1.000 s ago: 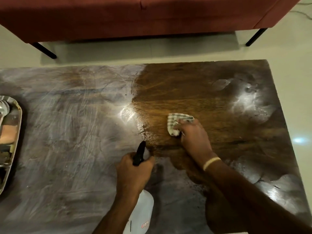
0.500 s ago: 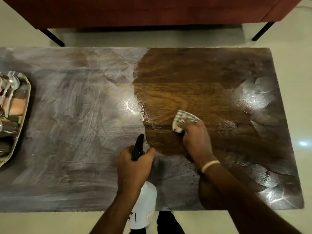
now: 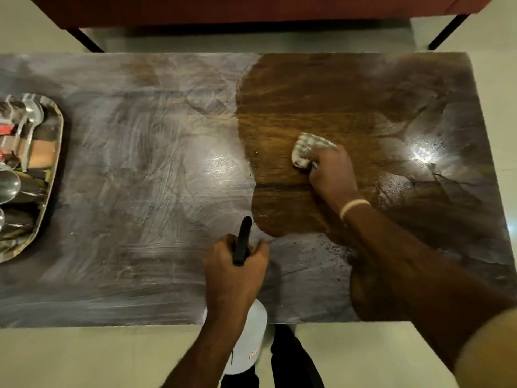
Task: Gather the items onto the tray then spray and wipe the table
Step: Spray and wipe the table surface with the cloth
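Observation:
My right hand (image 3: 333,175) grips a bunched checked cloth (image 3: 306,148) and presses it on the dark wiped patch of the wooden table (image 3: 140,191), right of centre. My left hand (image 3: 233,271) grips the neck of a white spray bottle (image 3: 246,340) over the table's near edge, its black nozzle (image 3: 242,239) pointing away from me. The left half of the table looks grey and smeared. A steel tray (image 3: 54,169) at the far left holds spoons, steel cups and other small items.
A red sofa (image 3: 251,9) on black legs stands beyond the table's far edge. Pale floor tiles surround the table. Bright light glare and wet patches mark the table's right end (image 3: 425,155).
The view has tilted down, showing the table's near edge and more of the tray. My right hand with the cloth has shifted slightly on the wiped patch. The left hand keeps the bottle.

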`<state>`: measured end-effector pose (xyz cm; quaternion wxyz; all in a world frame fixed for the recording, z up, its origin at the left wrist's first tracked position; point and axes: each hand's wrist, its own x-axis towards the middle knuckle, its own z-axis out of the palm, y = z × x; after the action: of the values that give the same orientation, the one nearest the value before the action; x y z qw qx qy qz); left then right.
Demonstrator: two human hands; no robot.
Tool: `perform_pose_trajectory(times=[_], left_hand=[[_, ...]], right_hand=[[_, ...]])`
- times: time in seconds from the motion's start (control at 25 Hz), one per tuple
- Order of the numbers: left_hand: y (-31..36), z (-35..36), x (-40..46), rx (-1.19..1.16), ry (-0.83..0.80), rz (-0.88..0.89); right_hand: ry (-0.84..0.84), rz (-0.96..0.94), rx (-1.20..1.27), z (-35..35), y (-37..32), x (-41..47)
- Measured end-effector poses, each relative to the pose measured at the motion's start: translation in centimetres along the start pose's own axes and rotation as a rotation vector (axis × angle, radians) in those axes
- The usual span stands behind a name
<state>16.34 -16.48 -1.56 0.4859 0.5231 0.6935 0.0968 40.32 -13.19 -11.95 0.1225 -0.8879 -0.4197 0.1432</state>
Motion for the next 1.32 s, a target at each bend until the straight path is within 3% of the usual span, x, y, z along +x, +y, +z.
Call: perform_pose_trajectory(times=[0.08, 0.16, 0.28, 0.32, 0.48, 0.64, 0.72, 0.8, 0.84, 0.96, 1.04, 1.16, 1.24, 1.32], left_hand=[[-0.3, -0.1, -0.2, -0.033, 0.01, -0.03], [-0.3, -0.4, -0.5, -0.055, 0.027, -0.043], [-0.4, -1.4, -0.6, 0.015, -0.004, 0.01], [-0.6, -1.6, -0.7, 0.02, -0.008, 0.025], [-1.4, -1.6, -0.9, 0.031, -0.018, 0.022], [-1.8, -1.7, -3.0, 0.02, -0.034, -0.009], [-2.0, -2.1, -3.7, 0.014, -0.044, -0.024], [-2.5, -2.5, -3.7, 0.022, -0.055, -0.029], [-2.8, -2.6, -3.7, 0.027, -0.067, -0.028], [-3.5, -2.5, -3.7, 0.075, -0.073, -0.023], [-3.7, -1.9, -3.8, 0.075, -0.094, -0.023], [-3.2, -1.5, -4.9, 0.076, -0.1, -0.003], [-2.7, -1.7, -5.6, 0.068, -0.12, 0.031], [-2.8, -1.8, -5.6, 0.077, -0.144, 0.075]], right_hand=[[-0.026, -0.122, 0.027, 1.6, -6.0, 1.1], [-0.113, -0.357, 0.007, 2.8, -8.7, -2.4], [-0.267, -0.55, -0.003, 1.4, -4.4, -9.9], [-0.254, -0.514, 0.01, 0.2, -2.3, -10.2], [-0.058, -0.045, -0.04, -0.6, -0.3, -2.5], [-0.117, -0.179, 0.029, 2.3, -7.8, -5.3], [-0.24, -0.403, 0.018, 3.3, -7.1, -13.6], [-0.296, -0.499, 0.056, 2.1, -3.0, -20.5], [-0.272, -0.451, 0.059, 0.7, -0.5, -21.6], [-0.079, -0.018, 0.044, -0.7, 4.6, -17.4], [0.047, 0.148, 0.0, 0.2, 2.5, -12.7], [-0.051, -0.084, 0.047, 3.6, -3.1, -15.3], [-0.173, -0.211, 0.056, 4.0, -2.7, -22.3], [-0.109, -0.179, 0.064, 2.1, 0.5, -26.3]])
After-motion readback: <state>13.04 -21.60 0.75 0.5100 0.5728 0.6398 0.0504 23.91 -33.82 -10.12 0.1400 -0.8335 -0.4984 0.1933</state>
